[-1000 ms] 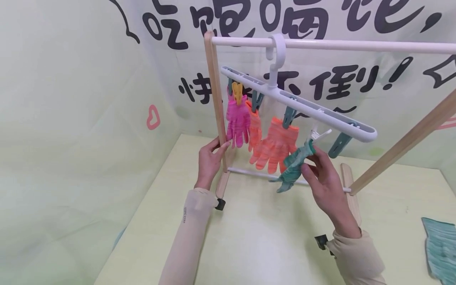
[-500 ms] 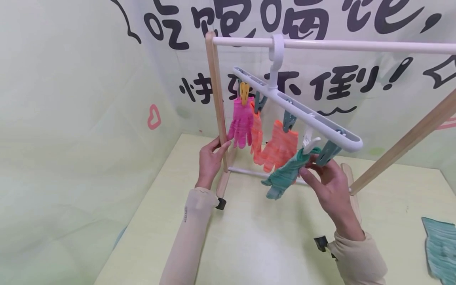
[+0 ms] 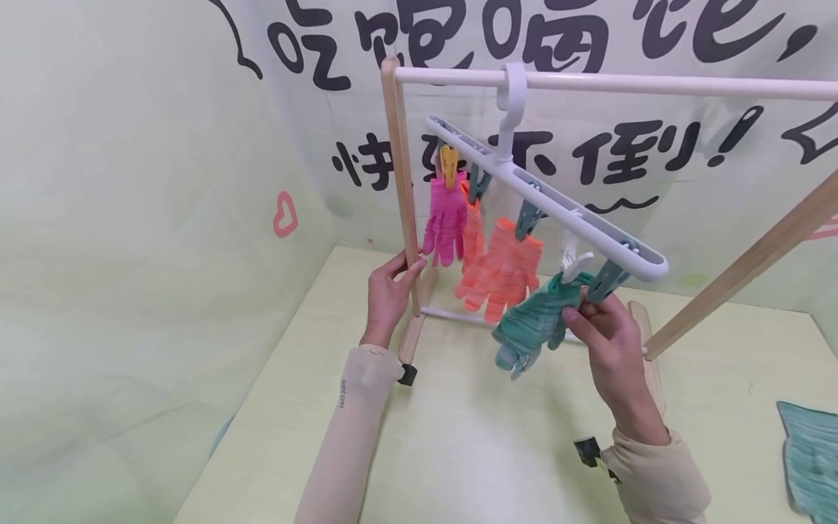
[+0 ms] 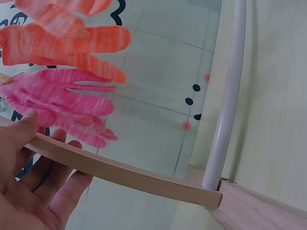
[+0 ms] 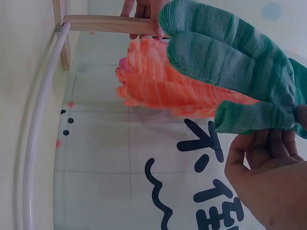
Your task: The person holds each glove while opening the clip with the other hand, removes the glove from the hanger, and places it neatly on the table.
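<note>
My left hand [image 3: 386, 298] grips the left wooden post [image 4: 115, 168] of the drying rack, thumb on one side and fingers on the other. A green striped glove [image 3: 533, 324] hangs fingers-down below a white clip [image 3: 574, 263] at its cuff. With thumb and fingers, my right hand [image 3: 612, 342] pinches that glove near the cuff, right beside a teal clip [image 3: 607, 280]. The white clip hanger [image 3: 504, 171] hooks over the rack's top bar [image 3: 622, 82]. From its clips also hang a pink glove [image 3: 447, 222] and two orange gloves [image 3: 500, 266].
Another green striped glove [image 3: 812, 458] lies on the table [image 3: 471, 451] at the right. A yellow clip [image 3: 448, 167] holds the pink glove. The rack's right post [image 3: 740, 262] slants beyond my right hand. A lower bar [image 4: 228, 105] joins the posts.
The hanger has turned, its right end swinging nearer and leftward. The green glove has come round to show more of its face, my right hand still holding it. My left hand stays on the post.
</note>
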Demonstrator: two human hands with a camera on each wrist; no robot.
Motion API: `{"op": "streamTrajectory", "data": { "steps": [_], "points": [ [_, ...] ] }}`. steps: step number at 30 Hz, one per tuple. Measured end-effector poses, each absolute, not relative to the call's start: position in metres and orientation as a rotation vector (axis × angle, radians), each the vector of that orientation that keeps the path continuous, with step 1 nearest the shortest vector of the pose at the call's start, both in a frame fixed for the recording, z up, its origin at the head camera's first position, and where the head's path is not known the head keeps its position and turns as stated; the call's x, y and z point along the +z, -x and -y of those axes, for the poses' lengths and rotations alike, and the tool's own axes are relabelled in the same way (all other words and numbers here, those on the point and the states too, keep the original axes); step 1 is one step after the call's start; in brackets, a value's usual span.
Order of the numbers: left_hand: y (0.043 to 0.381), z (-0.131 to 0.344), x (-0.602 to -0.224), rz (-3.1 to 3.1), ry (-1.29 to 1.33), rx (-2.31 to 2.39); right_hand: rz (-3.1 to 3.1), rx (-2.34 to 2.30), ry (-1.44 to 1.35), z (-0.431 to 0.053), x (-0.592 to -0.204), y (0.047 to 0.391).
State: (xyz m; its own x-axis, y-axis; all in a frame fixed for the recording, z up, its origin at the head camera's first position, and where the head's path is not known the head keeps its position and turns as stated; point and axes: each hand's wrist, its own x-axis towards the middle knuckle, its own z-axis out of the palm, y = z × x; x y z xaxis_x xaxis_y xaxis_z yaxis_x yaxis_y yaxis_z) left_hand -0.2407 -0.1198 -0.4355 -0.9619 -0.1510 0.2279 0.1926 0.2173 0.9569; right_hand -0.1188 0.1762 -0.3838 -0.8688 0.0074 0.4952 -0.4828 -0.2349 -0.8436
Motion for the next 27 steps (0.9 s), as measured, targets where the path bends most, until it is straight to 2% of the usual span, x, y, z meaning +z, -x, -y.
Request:
{"op": "streamTrajectory", "data": {
  "steps": [5, 12, 27],
  "points": [
    [0.2415, 0.1201, -0.4350, 2.227, 0.042, -1.810, 1.725, 2.227, -0.603, -0.1781, -0.3832, 0.1169],
    [0.2418, 0.1205, -0.4351, 2.237, 0.037, -1.810, 1.946, 2.066, -0.425, -0.1786, -0.3833, 0.1130],
    [0.2400, 0.1210, -0.4348, 2.256, 0.043, -1.799, 2.054, 1.994, -0.306, -0.1849, -0.3894, 0.1112]
  ]
}}
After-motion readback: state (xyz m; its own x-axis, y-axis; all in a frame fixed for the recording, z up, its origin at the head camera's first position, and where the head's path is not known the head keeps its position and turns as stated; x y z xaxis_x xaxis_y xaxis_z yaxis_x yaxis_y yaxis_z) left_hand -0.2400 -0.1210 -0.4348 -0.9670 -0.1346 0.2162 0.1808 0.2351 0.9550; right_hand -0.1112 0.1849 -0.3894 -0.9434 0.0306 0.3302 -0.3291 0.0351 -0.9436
